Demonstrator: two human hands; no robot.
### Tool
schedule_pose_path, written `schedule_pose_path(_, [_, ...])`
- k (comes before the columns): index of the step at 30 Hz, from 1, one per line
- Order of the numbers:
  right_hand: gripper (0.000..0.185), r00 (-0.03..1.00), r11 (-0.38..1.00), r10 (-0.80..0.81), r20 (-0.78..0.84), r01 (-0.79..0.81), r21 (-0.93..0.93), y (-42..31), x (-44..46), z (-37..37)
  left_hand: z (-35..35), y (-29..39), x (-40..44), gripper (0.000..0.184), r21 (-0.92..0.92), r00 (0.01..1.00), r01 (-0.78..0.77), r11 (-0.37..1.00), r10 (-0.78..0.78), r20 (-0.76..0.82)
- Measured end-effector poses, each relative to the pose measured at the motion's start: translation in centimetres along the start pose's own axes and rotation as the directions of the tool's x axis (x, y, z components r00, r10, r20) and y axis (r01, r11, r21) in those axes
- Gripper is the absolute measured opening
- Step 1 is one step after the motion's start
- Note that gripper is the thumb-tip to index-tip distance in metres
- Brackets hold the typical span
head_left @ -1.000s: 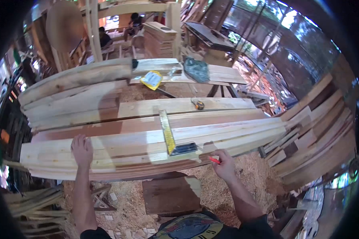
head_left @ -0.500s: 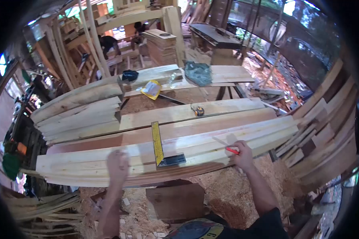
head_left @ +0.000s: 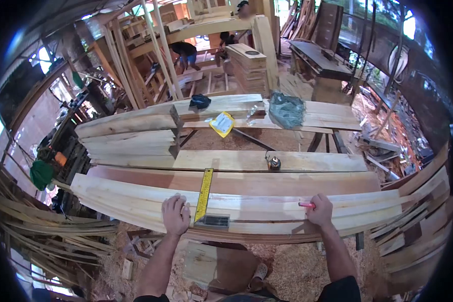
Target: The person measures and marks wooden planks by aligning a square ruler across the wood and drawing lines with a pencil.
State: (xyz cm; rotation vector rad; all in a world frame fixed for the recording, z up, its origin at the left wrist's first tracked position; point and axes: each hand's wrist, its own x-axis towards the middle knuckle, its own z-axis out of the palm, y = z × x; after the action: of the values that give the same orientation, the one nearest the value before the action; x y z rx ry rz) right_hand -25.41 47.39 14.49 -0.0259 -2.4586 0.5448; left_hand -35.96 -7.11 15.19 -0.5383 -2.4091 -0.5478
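One yellow-bladed square lies on the boards, probably set flat so its blade runs crosswise over them. Just left of the square, your left hand has its fingers loosely bent and slightly apart, with nothing visible in them; whether it presses on the boards, I cannot tell. Well right of the square, your right hand pinches a red pen, pointed leftward, likely to keep that end free. A second ago, your left hand was well apart from the square and the pen nearer it.
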Motion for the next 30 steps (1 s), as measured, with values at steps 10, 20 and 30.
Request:
schedule_pose_path(10, [0.013,0.996,0.995,0.069,-0.059,-0.064,0.078,1.1,-0.9,1.1,-0.1,-0.1,-0.2,0.04,0.023,0.998,0.044,0.999,-0.045,0.052])
schedule_pose_path(20, [0.011,0.993,1.0,0.027,-0.112,-0.025,0.018,-0.2,-0.7,0.5,-0.1,-0.4,-0.8,0.04,0.019,1.0,0.018,1.0,-0.018,0.0])
schedule_pose_path(30, [0.013,0.994,0.991,0.083,-0.064,-0.09,-0.1,-1.8,-0.5,0.5,0.3,-0.8,-1.3,0.034,0.017,0.999,0.054,0.998,-0.054,0.002])
